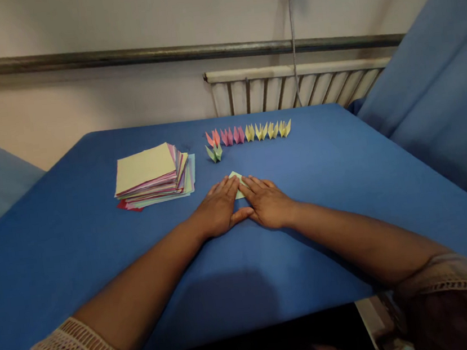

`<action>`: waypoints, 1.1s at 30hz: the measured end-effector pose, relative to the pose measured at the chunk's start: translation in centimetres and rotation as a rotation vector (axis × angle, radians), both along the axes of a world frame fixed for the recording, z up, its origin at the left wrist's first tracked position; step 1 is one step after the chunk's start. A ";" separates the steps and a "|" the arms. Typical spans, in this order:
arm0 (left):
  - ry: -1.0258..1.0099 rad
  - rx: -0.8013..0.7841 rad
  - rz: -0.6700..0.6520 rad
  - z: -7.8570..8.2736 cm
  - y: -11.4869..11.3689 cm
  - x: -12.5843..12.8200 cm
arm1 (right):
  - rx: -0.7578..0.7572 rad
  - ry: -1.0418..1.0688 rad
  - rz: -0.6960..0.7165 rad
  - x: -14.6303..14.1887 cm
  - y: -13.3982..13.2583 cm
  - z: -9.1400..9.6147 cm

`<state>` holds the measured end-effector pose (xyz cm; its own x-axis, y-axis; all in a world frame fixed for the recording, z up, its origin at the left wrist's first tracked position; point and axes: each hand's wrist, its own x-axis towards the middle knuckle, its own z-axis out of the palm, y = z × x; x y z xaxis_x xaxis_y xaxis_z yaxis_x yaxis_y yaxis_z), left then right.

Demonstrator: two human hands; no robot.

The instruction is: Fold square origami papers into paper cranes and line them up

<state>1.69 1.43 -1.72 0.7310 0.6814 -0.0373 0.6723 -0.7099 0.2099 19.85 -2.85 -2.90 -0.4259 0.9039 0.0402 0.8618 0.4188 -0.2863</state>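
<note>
A small folded piece of pale green paper (239,193) lies flat on the blue tabletop, mostly covered by my hands. My left hand (219,208) presses down on its left side, fingers stretched out flat. From the right, my right hand (268,200) lies on it too, with straight fingers. The fingertips of both hands meet near the paper's top corner, and the thumbs touch below it. Behind them stand several folded paper cranes: a green crane (214,153) in front, then a row with a red crane (213,138), pink cranes (232,136) and yellow cranes (273,130).
To the left of my hands sits an uneven stack of coloured paper sheets (148,171), yellow on top. A blue cloth covers the table (321,164). Beyond its far edge are a radiator (264,74), a wall pipe (137,55) and a hanging cable (292,31). Blue curtains (436,59) hang at both sides.
</note>
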 end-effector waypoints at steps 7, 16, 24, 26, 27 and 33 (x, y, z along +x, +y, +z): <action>-0.053 0.107 0.265 -0.8 1.6 -1.9 | 0.023 0.070 -0.301 1.3 0.9 -0.3; -0.296 0.045 0.274 0.2 1.2 -2.2 | 0.038 0.246 -0.260 2.8 1.9 -0.6; -0.789 -0.342 0.478 0.9 1.1 -2.2 | 0.019 0.798 -0.311 4.0 3.7 -1.7; -1.066 -0.525 0.524 1.1 0.9 -2.0 | -0.020 0.971 -0.333 4.0 3.9 -1.2; -1.170 -0.618 0.530 1.4 0.7 -1.8 | -0.052 1.044 -0.327 4.0 3.9 -1.0; -1.336 -0.862 0.523 2.2 -0.9 -0.7 | -0.234 1.287 -0.190 2.9 3.5 -1.2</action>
<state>0.95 0.55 0.48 0.2718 0.9585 -0.0862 -0.1780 0.1381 0.9743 22.78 0.61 -4.09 -0.0681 0.9858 0.1536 -0.0387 0.1512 -0.9877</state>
